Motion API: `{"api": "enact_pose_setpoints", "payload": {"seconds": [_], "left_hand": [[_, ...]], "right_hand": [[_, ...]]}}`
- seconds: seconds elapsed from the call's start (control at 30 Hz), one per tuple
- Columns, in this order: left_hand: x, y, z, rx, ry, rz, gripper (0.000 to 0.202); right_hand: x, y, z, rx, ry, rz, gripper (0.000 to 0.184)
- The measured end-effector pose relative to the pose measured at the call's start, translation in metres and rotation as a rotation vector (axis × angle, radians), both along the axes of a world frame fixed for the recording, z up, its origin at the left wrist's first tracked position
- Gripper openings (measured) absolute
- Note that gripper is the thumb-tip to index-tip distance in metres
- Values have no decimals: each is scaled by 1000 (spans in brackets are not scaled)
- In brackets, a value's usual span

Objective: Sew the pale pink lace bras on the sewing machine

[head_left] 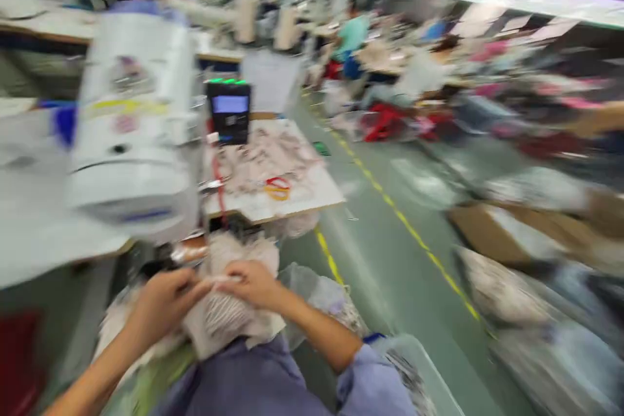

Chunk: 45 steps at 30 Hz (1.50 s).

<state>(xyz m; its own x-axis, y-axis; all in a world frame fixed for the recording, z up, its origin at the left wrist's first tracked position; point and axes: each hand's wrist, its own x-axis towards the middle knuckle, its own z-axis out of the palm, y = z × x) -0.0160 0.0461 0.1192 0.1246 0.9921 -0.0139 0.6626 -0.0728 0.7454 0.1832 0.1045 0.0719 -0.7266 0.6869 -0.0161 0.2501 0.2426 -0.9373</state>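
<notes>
My left hand (163, 305) and my right hand (253, 284) meet over a bundle of pale patterned fabric pieces (229, 322) on my lap. Fingers of both hands are curled onto the top of the bundle, pinching its upper edge. The picture is smeared by motion, so finer detail of the grip is lost. A white sewing machine (134, 123) stands just above and left of my hands on a pale table (29, 234).
A small control box with a lit screen (229, 110) sits beside the machine. A side table (292, 198) holds fabric pieces and red and yellow bands (277, 187). A green aisle with a yellow line (404, 227) runs right; other workers sit far back. A bin (414, 370) stands at my right.
</notes>
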Motion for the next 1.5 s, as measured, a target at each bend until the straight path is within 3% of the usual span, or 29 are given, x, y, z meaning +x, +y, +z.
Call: {"api": "enact_pose_setpoints", "payload": {"seconds": [0.07,0.13,0.23,0.37,0.57,0.73,0.87,1.03,1.13,1.2,1.3,1.37,1.43,1.5], "left_hand": [[-18,-14,0,-137,-75,38,41],[-31,-13,0,-226,-193,122,34],[-40,-4,-1,-219,-256,263,29],[-41,4,-7,-135,-200,366,27],[-47,15,-18,-8,-173,383,18],[-51,19,-22,20,-133,381,14],[-51,20,-24,48,-111,362,13],[-50,19,-19,61,-122,357,13],[-49,18,-11,28,-130,348,13],[-51,16,-8,5,-122,343,12],[-55,14,-8,8,-94,351,10],[-58,13,-11,14,-89,355,9],[-60,13,-14,27,-92,353,11],[-61,13,-16,40,-87,351,12]], "right_hand": [[-6,6,-1,-41,76,-102,30],[-13,14,-4,-66,83,-143,30],[-22,21,-5,-91,39,-168,33],[-31,32,-6,-119,13,-186,37],[-38,52,-15,-201,14,-147,38],[-41,63,-10,-196,8,-114,34],[-43,66,-4,-174,4,-118,30],[-44,67,-7,-251,37,-103,32],[-42,63,-20,-316,45,-161,42],[-39,56,-37,-382,90,-165,60],[-28,40,-73,-495,166,-51,94],[-18,27,-96,-613,189,94,104],[-7,17,-112,-741,188,227,96],[3,10,-120,-874,158,259,75]]}}
